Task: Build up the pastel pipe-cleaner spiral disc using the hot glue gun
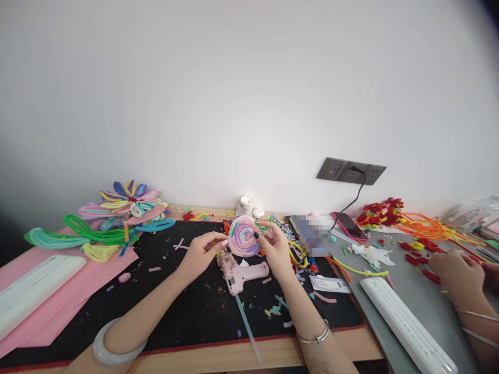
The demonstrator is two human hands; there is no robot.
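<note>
Between my two hands is a round, flat spiral disc [245,238] of pastel fuzzy pipe cleaners, mostly lilac, pink and peach with a green edge. My left hand [203,252] pinches its left rim between thumb and fingers. At the right rim, my right hand [276,245] grips it, thumb on the front face and fingers behind. Below the disc a pink glue gun [245,275] lies on the black mat [163,306], with a long translucent glue stick [248,328] sticking out toward me. Scraps of pipe cleaner are scattered around it.
Pipe-cleaner flowers [128,205] lie at left on pink sheets [58,311] beside a white bar-shaped device [42,291]. A paper cup [245,205] stands near the wall. To the right are a phone [350,226], another white bar [407,324] and another person's hands [456,272] with red pieces.
</note>
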